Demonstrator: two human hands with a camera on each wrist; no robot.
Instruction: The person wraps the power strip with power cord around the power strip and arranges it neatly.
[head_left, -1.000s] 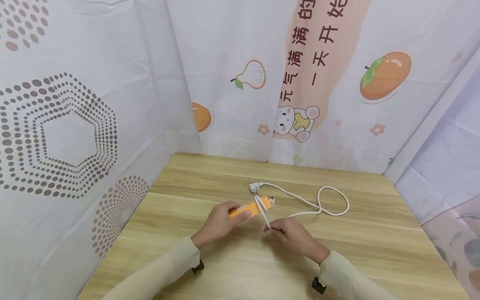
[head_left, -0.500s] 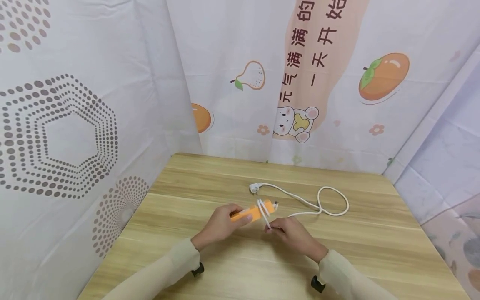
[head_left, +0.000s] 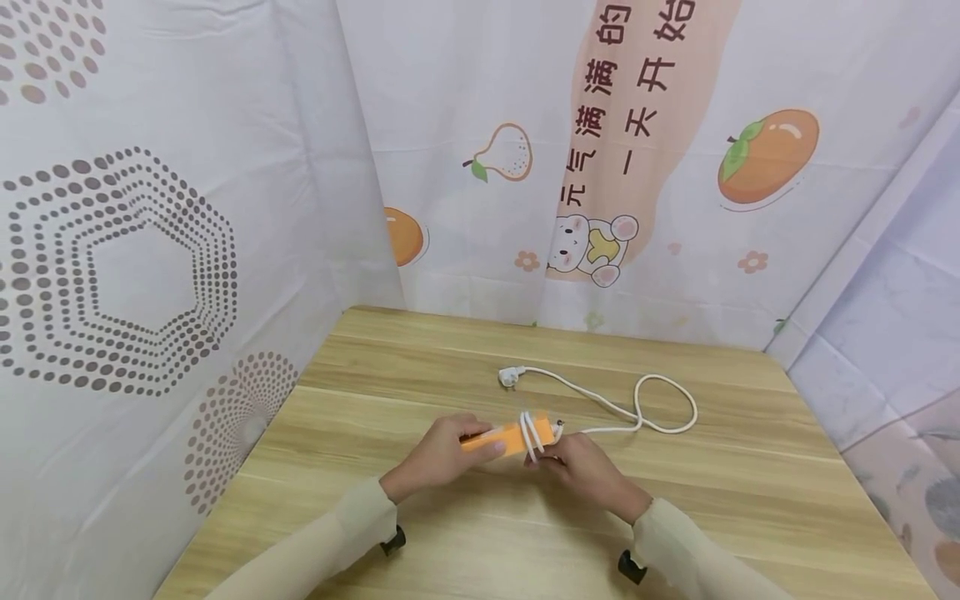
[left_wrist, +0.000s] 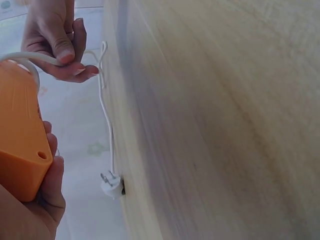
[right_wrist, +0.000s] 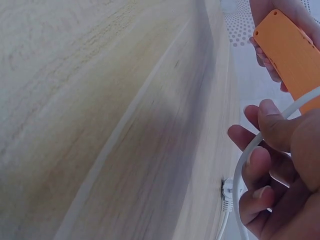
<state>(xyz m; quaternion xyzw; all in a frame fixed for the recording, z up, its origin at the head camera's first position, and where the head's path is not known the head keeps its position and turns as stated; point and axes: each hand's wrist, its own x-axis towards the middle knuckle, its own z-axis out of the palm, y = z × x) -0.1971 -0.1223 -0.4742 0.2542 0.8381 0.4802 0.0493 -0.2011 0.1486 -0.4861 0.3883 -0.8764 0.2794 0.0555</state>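
Observation:
In the head view my left hand (head_left: 441, 450) grips an orange power strip (head_left: 510, 439) by its left end. Turns of a white cord (head_left: 660, 427) wrap round the strip's right end. Close beside that end, my right hand (head_left: 588, 469) holds the cord between thumb and fingers. The right wrist view shows the cord (right_wrist: 241, 167) running through the curled fingers. From the left wrist view, the underside of the power strip (left_wrist: 17, 110) shows a small hole near its corner. The cord's white plug (head_left: 509, 377) lies on the table behind the strip.
The loose cord makes a loop on the wooden table (head_left: 420, 358), right of the plug. White printed curtains (head_left: 450, 92) hang behind the table and along its left side. Dark straps (head_left: 632, 568) show at both wrists.
The power strip has come down and slightly right, toward the right hand, in the left hand's grip. Its cord turns now sit close to the right fingers. The plug has stayed put.

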